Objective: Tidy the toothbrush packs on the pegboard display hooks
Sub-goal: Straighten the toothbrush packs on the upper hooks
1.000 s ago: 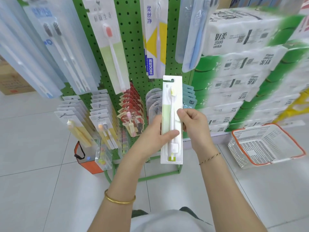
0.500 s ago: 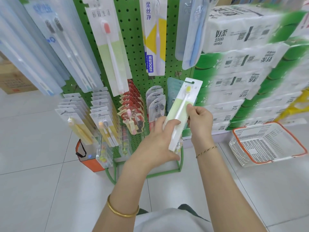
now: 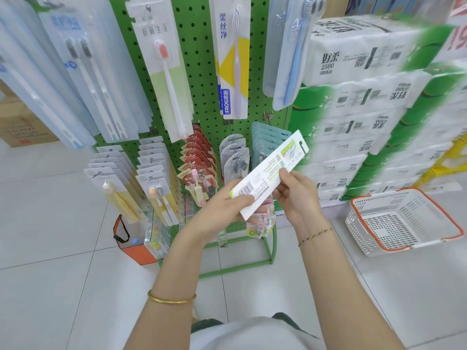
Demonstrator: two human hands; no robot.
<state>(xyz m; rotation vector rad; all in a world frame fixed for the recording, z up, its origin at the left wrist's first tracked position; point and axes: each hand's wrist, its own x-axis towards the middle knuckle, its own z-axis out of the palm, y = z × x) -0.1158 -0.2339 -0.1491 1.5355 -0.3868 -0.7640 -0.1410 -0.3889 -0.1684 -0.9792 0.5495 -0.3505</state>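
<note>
The person is holding one toothbrush pack (image 3: 267, 174) in both hands, just in front of the green pegboard (image 3: 202, 72) and off its hooks. The pack is sitting tilted, its hang-hole end pointing up to the right and its printed back, barcode and all, facing the person. The left hand (image 3: 222, 213) is gripping the lower end, with the thumb pressing on the card right beside the barcode and the rest of the hand going behind it. The right hand (image 3: 295, 195) is pinching the pack near its middle, its fingers (image 3: 286, 178) narrowed onto the lower edge. Other packs are hanging in rows on the board, tall ones above and shorter ones just behind the hands. Stacked tissue packs (image 3: 353, 97) are standing to the right, and a white basket (image 3: 452, 221) with an orange rim is resting on the tiled floor (image 3: 50, 274) below them. An orange bag (image 3: 134, 251) is sitting at the rack's foot. A gold bangle (image 3: 171, 299) is circling the left wrist.
</note>
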